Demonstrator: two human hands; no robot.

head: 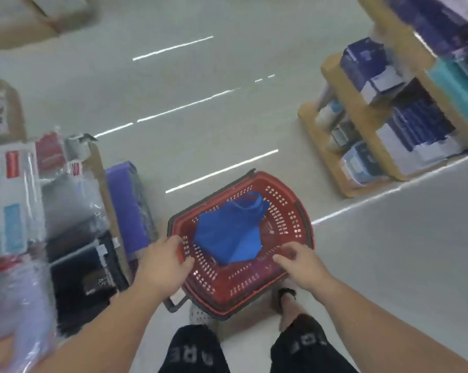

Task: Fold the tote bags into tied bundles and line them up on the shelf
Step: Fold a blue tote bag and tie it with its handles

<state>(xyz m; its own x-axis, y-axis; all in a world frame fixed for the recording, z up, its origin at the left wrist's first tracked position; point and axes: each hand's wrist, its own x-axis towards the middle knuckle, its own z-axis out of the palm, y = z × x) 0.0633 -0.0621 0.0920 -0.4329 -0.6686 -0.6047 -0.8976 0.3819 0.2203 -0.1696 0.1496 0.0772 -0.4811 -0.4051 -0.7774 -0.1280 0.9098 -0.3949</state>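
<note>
A red plastic shopping basket [281,208] stands on the pale floor in front of my feet. A crumpled blue tote bag [228,235] lies inside it, one handle loop pointing away from me. My left hand [164,261] hovers over the basket's left near rim, fingers and thumb spread in a loose curve with nothing between them. Over the right near rim, my right hand [298,262] has its fingers loosely bent downward and holds nothing. Neither hand touches the bag. The picture is blurred by motion.
A low wooden shelf [103,184] on the left holds packaged goods in clear plastic and a purple box [127,205]. On the right stands a stepped wooden shelf [362,122] with blue and white boxes. Open floor runs between them. My sandalled feet are just behind the basket.
</note>
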